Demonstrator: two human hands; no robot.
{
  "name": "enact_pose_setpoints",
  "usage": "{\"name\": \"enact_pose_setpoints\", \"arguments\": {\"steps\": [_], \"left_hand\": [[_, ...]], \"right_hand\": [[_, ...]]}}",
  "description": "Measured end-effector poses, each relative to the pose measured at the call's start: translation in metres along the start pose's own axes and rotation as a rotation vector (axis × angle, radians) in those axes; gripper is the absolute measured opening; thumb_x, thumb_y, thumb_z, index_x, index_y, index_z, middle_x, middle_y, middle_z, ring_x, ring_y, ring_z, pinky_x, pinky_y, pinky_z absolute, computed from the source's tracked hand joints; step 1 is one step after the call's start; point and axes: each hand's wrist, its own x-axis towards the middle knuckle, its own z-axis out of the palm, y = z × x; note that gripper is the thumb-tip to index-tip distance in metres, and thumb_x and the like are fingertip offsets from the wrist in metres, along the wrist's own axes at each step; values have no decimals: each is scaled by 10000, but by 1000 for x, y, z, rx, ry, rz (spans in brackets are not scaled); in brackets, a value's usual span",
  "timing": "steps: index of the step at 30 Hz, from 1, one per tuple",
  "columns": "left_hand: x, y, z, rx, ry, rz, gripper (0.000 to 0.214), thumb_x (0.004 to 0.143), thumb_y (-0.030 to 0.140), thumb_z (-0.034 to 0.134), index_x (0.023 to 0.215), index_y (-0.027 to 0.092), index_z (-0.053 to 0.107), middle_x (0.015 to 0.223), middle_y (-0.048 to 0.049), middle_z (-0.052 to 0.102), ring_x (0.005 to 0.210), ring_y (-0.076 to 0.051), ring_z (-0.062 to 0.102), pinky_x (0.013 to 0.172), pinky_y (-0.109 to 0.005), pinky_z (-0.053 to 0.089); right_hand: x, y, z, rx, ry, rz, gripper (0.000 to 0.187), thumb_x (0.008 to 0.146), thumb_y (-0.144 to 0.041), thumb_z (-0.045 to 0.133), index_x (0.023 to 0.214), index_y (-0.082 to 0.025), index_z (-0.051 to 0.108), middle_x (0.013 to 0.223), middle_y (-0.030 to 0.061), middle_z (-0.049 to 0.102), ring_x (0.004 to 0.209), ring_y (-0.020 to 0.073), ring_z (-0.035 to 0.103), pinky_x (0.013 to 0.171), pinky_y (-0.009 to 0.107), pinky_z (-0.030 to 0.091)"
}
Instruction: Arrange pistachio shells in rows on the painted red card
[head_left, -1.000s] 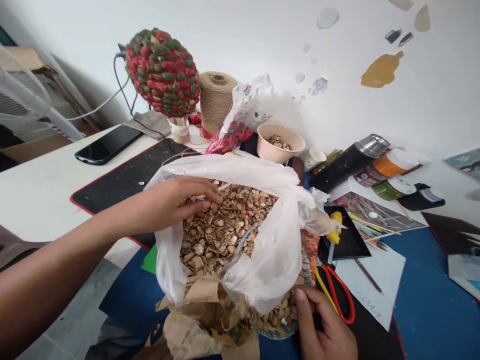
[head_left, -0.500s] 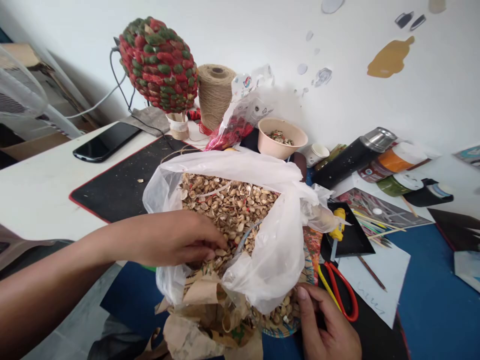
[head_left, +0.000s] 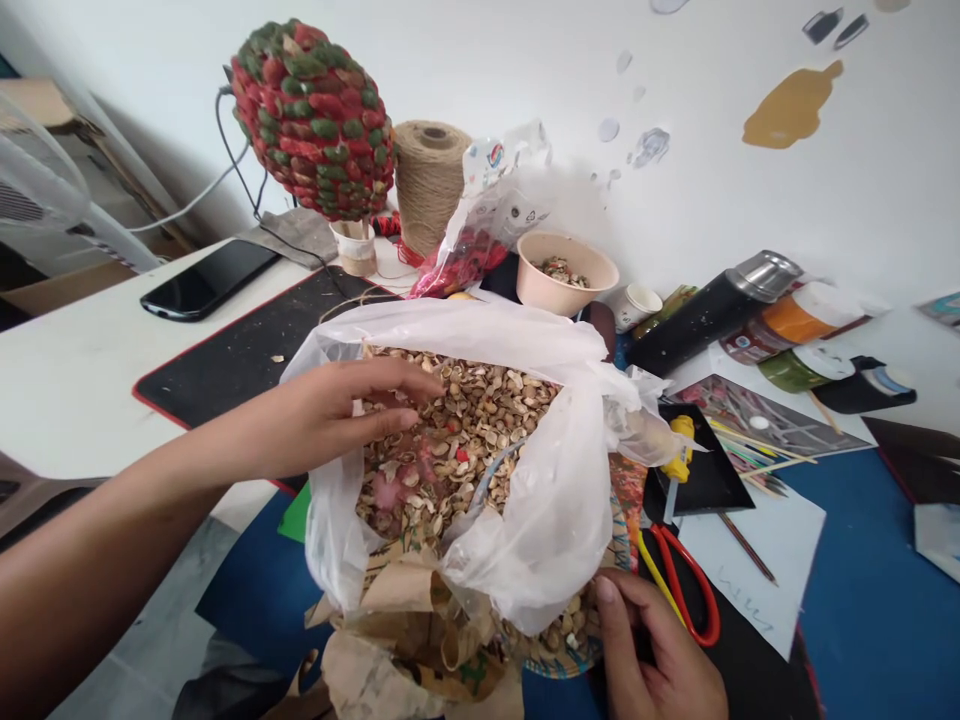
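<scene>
Pistachio shells [head_left: 487, 400], with a few reddish bits among them, fill an open white plastic bag [head_left: 536, 520]. Just over the shells at the left is my left hand [head_left: 360, 410], its fingers spread and holding nothing. My right hand [head_left: 656, 650] has its fingers curled at the right edge of a patterned round plate [head_left: 559, 662], thumb and forefinger against the rim. More shells lie on that plate, partly covered by the bag. Crumpled brown paper [head_left: 405, 670] stands in front of the bag.
Red-handled scissors [head_left: 701, 590] and a yellow-handled screwdriver [head_left: 679, 450] on a black tray [head_left: 716, 480] lie at the right. Behind stand a peach bowl [head_left: 566, 275], a twine spool [head_left: 431, 190], a black flask [head_left: 697, 320] and a red-green ball [head_left: 315, 125]. A phone [head_left: 210, 280] lies left.
My left hand has lifted out of the shells, moving up, and its fingers have opened. Pinkish-red bits now show where it was. My right hand stays at the plate.
</scene>
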Motion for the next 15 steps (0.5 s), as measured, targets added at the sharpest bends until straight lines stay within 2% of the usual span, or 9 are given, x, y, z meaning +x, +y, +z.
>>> {"name": "enact_pose_setpoints", "arguments": {"steps": [2,4,6,8,9,11,15], "left_hand": [[-8,9,1,-87,-148,-30,320,1239,508,660,1329,302,888,1278,-64,926,1114,-250,887,938,-319,706],[-13,20,8,-161,-315,8,264,1242,400,661,1222,277,894,1121,-51,920,970,-215,873,855,-273,671],[-15,30,17,-167,-422,109,220,1218,263,664,1187,254,882,1120,-58,910,986,-209,856,879,-266,641],[-12,36,25,-123,-475,198,243,1199,170,631,1185,241,863,1172,-71,904,1047,-217,839,912,-278,616],[-9,36,29,-98,-480,221,258,1200,155,610,1197,239,855,1186,-74,900,1057,-220,831,910,-286,608],[-1,34,33,-30,-417,225,250,1202,168,602,1194,240,842,1181,-69,887,1057,-221,819,904,-296,600],[22,26,36,156,-146,172,184,1190,202,637,1195,243,816,1171,-41,872,1061,-221,816,927,-309,587]], "right_hand": [[0,0,0,-9,-1,-3,644,1157,-852,656,976,-296,925,974,34,940,776,222,876,768,264,655],[0,1,-1,-20,-5,-3,650,1158,-856,652,983,-293,927,973,34,941,768,219,876,769,263,654],[0,1,-1,-29,-11,-3,657,1160,-860,645,988,-292,927,966,32,940,772,217,877,777,260,653],[0,1,-2,-35,-14,-2,665,1163,-861,638,992,-287,928,974,39,943,793,226,886,775,264,656],[0,1,-2,-35,-15,-2,665,1165,-858,637,994,-285,929,985,44,946,803,230,891,775,266,658],[0,0,-2,-28,-17,-3,658,1166,-851,642,999,-283,929,994,48,947,817,237,897,788,271,666],[1,-2,-2,-16,-18,8,657,1156,-856,653,984,-284,927,954,47,935,766,233,877,774,271,673]]}}
